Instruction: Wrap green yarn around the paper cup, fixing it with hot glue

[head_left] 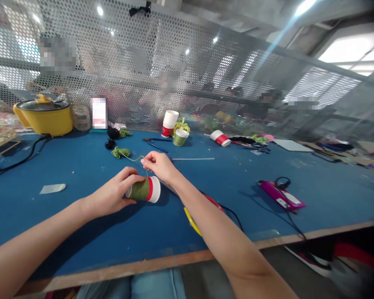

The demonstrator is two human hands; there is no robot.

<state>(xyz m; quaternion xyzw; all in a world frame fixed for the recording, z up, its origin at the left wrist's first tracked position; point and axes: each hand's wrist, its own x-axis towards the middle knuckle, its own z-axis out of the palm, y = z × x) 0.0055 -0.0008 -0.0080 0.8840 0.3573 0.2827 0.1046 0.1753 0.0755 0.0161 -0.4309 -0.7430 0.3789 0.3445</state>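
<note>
My left hand is wrapped round a paper cup lying on its side, its body wound with green yarn and a red band near the white rim. My right hand pinches a strand of green yarn just above the cup. That strand runs back to a small green yarn ball on the blue table.
A yellow pot and a jar stand at the back left. More paper cups and a wrapped cup sit near the mesh wall. A purple tool with a cable lies to the right. Red and yellow handles show under my right forearm.
</note>
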